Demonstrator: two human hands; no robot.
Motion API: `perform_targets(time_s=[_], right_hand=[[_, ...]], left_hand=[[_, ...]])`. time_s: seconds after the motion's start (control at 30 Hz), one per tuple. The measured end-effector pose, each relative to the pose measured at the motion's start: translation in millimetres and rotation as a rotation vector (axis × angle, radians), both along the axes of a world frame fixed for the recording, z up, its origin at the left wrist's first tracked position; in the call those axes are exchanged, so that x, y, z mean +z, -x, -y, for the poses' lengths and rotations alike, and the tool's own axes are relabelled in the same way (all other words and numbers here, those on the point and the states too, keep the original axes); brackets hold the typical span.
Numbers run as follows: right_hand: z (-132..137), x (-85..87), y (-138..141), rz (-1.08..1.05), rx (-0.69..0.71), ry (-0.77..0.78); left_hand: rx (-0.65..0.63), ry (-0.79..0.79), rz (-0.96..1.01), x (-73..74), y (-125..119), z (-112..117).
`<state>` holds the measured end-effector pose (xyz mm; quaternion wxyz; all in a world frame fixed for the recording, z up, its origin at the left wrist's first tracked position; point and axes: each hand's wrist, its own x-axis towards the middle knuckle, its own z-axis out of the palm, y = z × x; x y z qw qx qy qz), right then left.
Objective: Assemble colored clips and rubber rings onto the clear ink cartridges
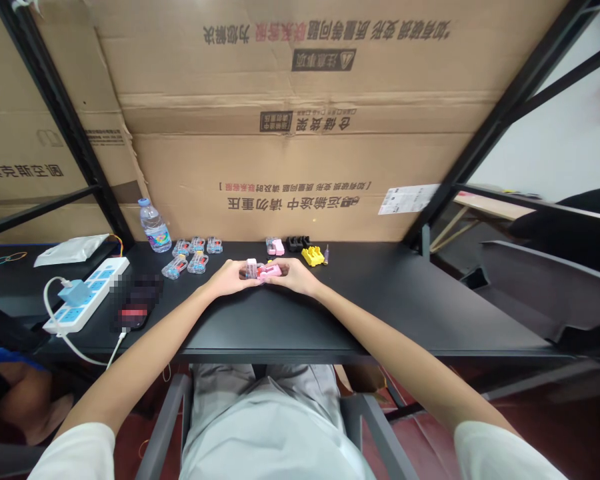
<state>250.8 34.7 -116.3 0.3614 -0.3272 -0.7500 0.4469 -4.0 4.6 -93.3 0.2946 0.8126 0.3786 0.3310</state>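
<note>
Above the black desk, my left hand (227,278) is closed on a small clear plastic piece (251,268) with a whitish top. My right hand (300,276) grips a pink plastic piece (271,272) right beside it, and a bit of red shows between the two. Whether these pieces are joined I cannot tell. Just beyond my hands stands a similar clear-and-pink unit (275,247). Black plastic parts (298,244) and a yellow plastic part (313,256) lie behind my right hand, with a small thin dark object (326,254) alongside.
Several clear plastic units (197,262) with red bits sit left of my hands. Farther left are a water bottle (155,229), a phone (137,301) on a cable, and a white power strip (87,295). Cardboard (300,153) walls the desk's back; a person's arm shows lower left.
</note>
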Motion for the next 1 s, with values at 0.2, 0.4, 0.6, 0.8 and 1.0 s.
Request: perform_targets(time_s=[0.2,0.4,0.6,0.8,1.0], right_hand=[[-3,0.0,-2,-0.004,0.041,0.010],[-2,7.9,-2,-0.036,0.020,0.004],[-3,14.8,-1,-0.228,-0.130,0.159],[-1,8.8,2,-0.330,-0.020,0.336],[12,16.1,14,-0.349,0.126,0.466]], left_hand=[[-0.031,-0.006,0.001,-2.6,0,0],[0.012,0.064,0.183,-4.8,-3,-5],[0.026,0.050,0.326,1.9,-2,-8],[-0.089,-0.097,0.127,2.0,-6,-2],[-0.051,-0.103,0.137,2.7,-8,-1]])
